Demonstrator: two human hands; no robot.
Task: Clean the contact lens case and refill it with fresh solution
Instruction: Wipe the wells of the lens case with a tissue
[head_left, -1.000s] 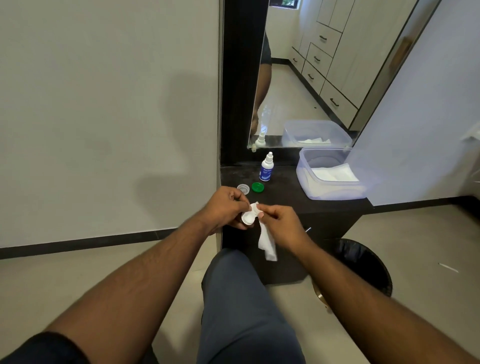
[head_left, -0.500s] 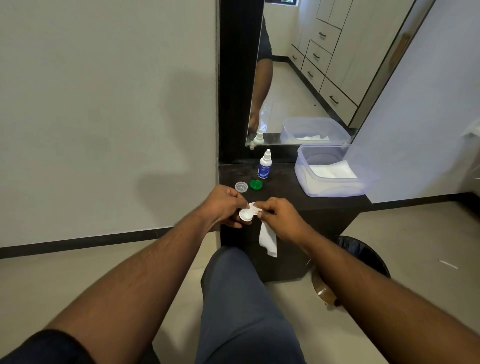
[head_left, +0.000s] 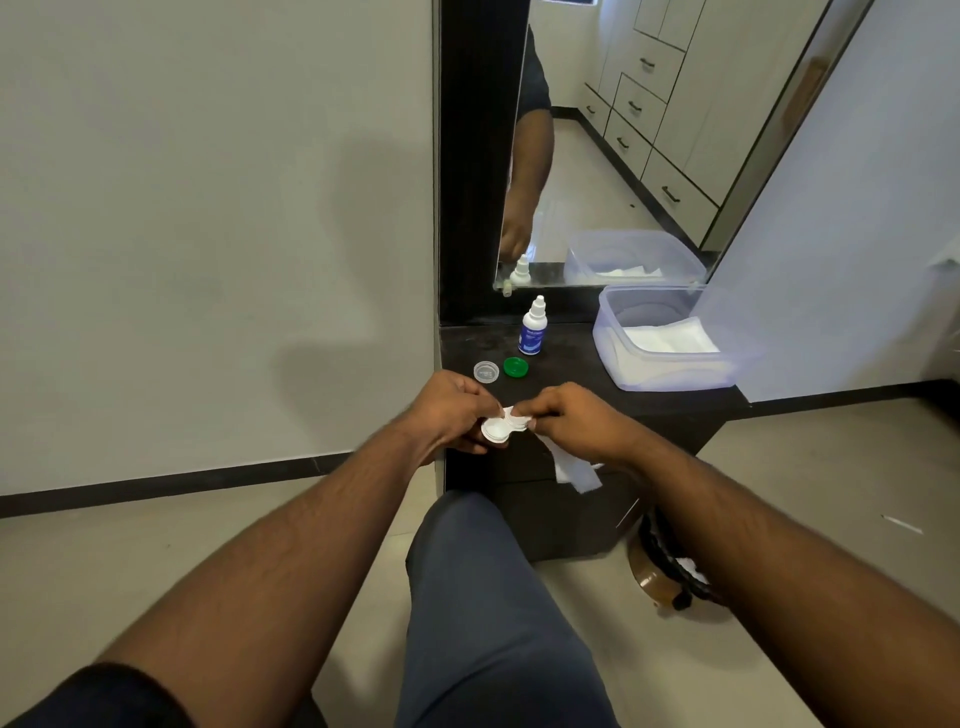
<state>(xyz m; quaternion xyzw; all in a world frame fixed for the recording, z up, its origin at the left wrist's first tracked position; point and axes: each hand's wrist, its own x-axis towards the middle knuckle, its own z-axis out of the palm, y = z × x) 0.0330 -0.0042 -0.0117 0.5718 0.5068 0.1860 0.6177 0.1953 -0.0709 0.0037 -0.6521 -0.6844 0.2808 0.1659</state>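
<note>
Head view: a seated person holds a white contact lens case (head_left: 500, 427) above the near edge of a dark cabinet top (head_left: 571, 371), between both hands. The left hand (head_left: 451, 410) curls its fingers around the case's left well from below and behind. The right hand (head_left: 574, 418) pinches a white tissue (head_left: 571, 467) against the right well, the loose end hanging below the wrist. The case is white, with two round open wells joined side by side; its long axis runs roughly left to right, wells facing up toward the camera. Just beyond the grip lie a clear cap (head_left: 486, 371) and a green cap (head_left: 516, 367); farther back stands a solution bottle (head_left: 533, 333), and to the right a clear plastic tub (head_left: 670, 340).
</note>
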